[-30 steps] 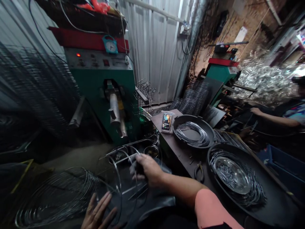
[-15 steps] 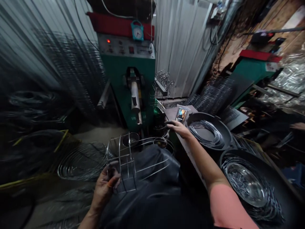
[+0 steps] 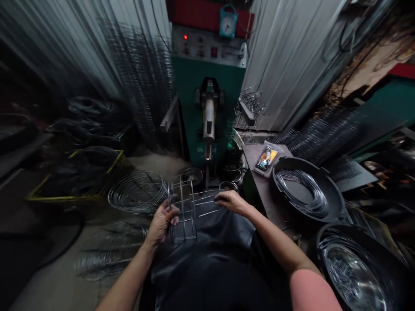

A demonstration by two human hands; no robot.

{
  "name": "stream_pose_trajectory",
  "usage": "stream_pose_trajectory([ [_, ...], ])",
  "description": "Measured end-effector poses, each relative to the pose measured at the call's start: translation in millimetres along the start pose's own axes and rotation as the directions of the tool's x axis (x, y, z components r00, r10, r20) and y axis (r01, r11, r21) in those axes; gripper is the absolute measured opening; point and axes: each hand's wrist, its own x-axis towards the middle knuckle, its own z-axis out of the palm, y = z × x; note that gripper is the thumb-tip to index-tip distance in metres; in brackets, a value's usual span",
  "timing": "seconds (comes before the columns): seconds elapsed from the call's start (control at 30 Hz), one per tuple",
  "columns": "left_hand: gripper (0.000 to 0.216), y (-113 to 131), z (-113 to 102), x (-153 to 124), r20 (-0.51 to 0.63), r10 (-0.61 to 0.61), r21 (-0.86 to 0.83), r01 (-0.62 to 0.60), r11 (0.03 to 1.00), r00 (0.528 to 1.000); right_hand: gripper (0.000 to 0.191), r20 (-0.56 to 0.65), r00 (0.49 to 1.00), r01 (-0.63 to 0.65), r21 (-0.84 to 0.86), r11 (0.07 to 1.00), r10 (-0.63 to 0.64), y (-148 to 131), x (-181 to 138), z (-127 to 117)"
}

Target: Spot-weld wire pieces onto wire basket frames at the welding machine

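Observation:
A small wire frame (image 3: 186, 207) made of thin metal rods rests over my lap, on a dark apron. My left hand (image 3: 162, 222) is closed round the frame's left edge. My right hand (image 3: 231, 201) grips the wire rods (image 3: 205, 199) that stick out from the frame's right side. Straight ahead stands a green welding machine (image 3: 209, 93) with a red lamp lit and a small blue clock on top. Its metal arm points down toward small pots on the floor.
Coils of wire rings (image 3: 138, 196) lie on the floor at left, beside a yellow crate (image 3: 78, 196). To the right, a bench carries a phone (image 3: 266, 159), a black pan of wire rings (image 3: 306, 194) and a tub holding a steel bowl (image 3: 359, 274).
My right hand has come back from the bench by the phone and taken hold of the frame's rods. The view has swung left, and the frame sits more upright in my left hand.

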Motion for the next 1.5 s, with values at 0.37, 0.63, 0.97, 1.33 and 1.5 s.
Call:
stream_pose_trajectory([
  [0.37, 0.067, 19.6, 39.4, 44.2, -0.017, -0.007, 0.064, 0.008, 0.998, 1.0, 0.028, -0.413, 0.908, -0.154, -0.166, 0.974, 0.073, 13.2, 40.3, -14.3],
  [0.63, 0.073, 22.2, 66.1, 96.5, -0.027, -0.036, -0.002, 0.036, 0.999, 0.999, 0.032, -0.44, 0.896, -0.166, -0.219, 0.962, 0.054, 44.1, 68.9, -41.0],
  [0.97, 0.072, 18.8, 77.9, 134.5, -0.018, -0.039, -0.049, 0.038, 0.998, 0.999, 0.033, -0.426, 0.899, -0.203, -0.194, 0.96, 0.104, 69.2, 93.1, -58.1],
  [1.33, 0.058, 26.5, 80.0, 147.1, -0.032, -0.081, -0.098, 0.077, 0.992, 0.996, 0.031, -0.406, 0.91, -0.186, -0.212, 0.959, 0.086, 79.3, 110.7, -62.7],
  [1.5, 0.056, 25.1, 79.0, 151.3, -0.051, -0.123, -0.099, 0.117, 0.988, 0.991, 0.027, -0.403, 0.909, -0.212, -0.228, 0.95, 0.106, 78.2, 113.8, -63.0],
])
